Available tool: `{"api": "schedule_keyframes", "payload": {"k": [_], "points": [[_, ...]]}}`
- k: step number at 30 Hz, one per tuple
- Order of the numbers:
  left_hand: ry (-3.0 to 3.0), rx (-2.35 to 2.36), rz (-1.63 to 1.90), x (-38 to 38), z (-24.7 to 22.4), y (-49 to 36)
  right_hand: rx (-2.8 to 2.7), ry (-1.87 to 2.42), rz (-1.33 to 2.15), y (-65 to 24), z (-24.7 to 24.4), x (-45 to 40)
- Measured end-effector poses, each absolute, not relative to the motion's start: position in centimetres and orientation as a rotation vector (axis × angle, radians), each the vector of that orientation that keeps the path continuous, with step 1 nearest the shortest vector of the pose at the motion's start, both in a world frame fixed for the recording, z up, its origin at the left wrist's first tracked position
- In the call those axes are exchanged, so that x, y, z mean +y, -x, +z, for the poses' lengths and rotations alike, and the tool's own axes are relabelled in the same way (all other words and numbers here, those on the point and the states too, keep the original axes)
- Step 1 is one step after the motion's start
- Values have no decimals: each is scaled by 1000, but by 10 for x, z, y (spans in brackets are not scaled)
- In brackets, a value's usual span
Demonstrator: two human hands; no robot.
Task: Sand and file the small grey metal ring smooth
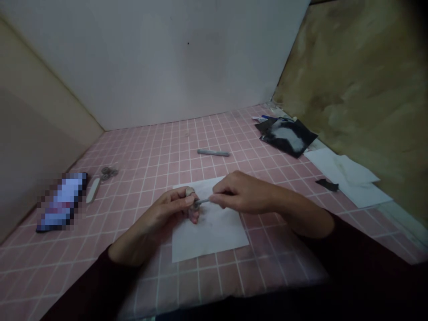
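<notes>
Above a white sheet of paper (210,236), my left hand (175,205) is closed on a small ring-like object (195,206), mostly covered by the fingers. A pale band is wrapped round one of its fingertips. My right hand (237,194) pinches a thin grey rod-shaped tool (203,201), whose far end meets the small object at the left fingertips. The object's exact shape is too small to make out.
Beyond the paper lies a grey stick (213,153). A blurred phone (63,203), a white flat strip (93,190) and scissors (109,173) are at left. Black sheets (289,136), white papers (347,176) and a dark scrap (327,184) lie at right.
</notes>
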State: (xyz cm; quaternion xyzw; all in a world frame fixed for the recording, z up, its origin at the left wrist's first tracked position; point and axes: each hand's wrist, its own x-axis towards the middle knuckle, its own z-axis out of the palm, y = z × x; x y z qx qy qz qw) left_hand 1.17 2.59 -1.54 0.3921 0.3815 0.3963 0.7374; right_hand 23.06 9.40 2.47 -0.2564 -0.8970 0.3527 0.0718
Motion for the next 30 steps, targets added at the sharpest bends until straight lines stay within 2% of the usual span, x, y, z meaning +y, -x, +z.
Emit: {"api": "schedule_keyframes", "payload": {"k": [30], "points": [[-987,872,866,23,-14,-13,-2653,758,1384,-233,18,104]]}}
